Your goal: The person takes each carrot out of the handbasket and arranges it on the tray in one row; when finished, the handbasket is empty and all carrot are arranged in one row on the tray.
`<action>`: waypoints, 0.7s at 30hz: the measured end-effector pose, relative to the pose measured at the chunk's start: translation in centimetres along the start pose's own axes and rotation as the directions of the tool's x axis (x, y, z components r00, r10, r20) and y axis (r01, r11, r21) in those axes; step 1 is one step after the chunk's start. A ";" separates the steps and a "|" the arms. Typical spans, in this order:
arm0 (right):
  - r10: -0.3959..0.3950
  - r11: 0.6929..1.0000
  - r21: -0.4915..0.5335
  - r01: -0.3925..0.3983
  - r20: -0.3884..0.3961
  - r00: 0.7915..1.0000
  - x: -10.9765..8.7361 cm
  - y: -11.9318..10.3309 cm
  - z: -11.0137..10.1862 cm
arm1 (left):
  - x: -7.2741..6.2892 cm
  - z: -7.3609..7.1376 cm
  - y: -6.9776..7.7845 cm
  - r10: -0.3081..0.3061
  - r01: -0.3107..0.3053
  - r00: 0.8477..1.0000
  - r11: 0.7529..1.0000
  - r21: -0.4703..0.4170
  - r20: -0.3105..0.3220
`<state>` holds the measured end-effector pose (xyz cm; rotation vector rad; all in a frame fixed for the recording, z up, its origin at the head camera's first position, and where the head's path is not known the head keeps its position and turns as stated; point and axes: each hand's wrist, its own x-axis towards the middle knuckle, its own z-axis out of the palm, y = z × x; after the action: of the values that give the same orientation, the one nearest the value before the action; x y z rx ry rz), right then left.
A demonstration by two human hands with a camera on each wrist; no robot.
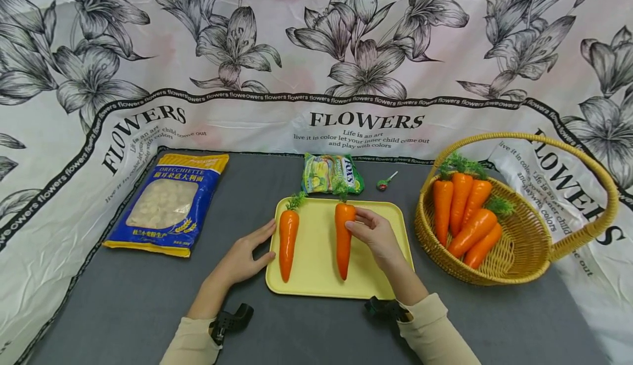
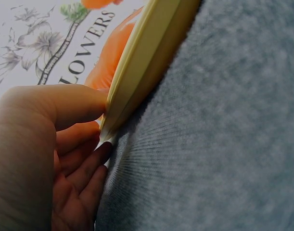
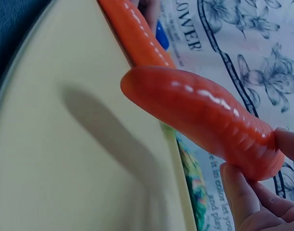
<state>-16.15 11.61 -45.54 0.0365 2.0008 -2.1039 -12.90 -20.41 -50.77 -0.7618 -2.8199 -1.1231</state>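
Note:
My right hand (image 1: 374, 237) pinches a carrot (image 1: 343, 249) near its thick leafy end. In the right wrist view that carrot (image 3: 199, 115) is tilted over the yellow tray (image 3: 45, 159), and its shadow falls on the tray apart from it. A second carrot (image 1: 288, 244) lies along the left side of the tray (image 1: 316, 288). My left hand (image 1: 242, 258) rests at the tray's left edge with its fingers extended. In the left wrist view its fingertips (image 2: 101, 103) touch the outside of the tray's rim (image 2: 137, 62).
A wicker basket (image 1: 524, 266) holding several carrots (image 1: 462, 194) stands on the right, its handle arching up. Behind the tray lie a green candy bag (image 1: 326, 173) and a lollipop (image 1: 383, 184). On the left is a blue and yellow pasta bag (image 1: 165, 205). Floral cloth (image 1: 222, 123) borders the grey table (image 1: 123, 299).

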 end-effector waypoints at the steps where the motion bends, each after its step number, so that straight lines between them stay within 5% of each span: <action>1: 0.011 1.000 0.003 -0.011 0.003 1.000 0.1 0.1 0.4 | 0.0 0.0 0.0 0.000 0.000 1.000 1.000 -0.001 -0.001; 21: 0.174 0.984 -0.042 -0.175 -0.012 0.985 3.2 0.8 5.5 | 0.0 0.0 0.2 0.054 -0.053 0.998 0.998 0.016 -0.034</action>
<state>-18.32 5.66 -46.58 0.2063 1.9691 -1.9555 -12.81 -20.25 -50.65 -0.8036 -2.7591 -1.0955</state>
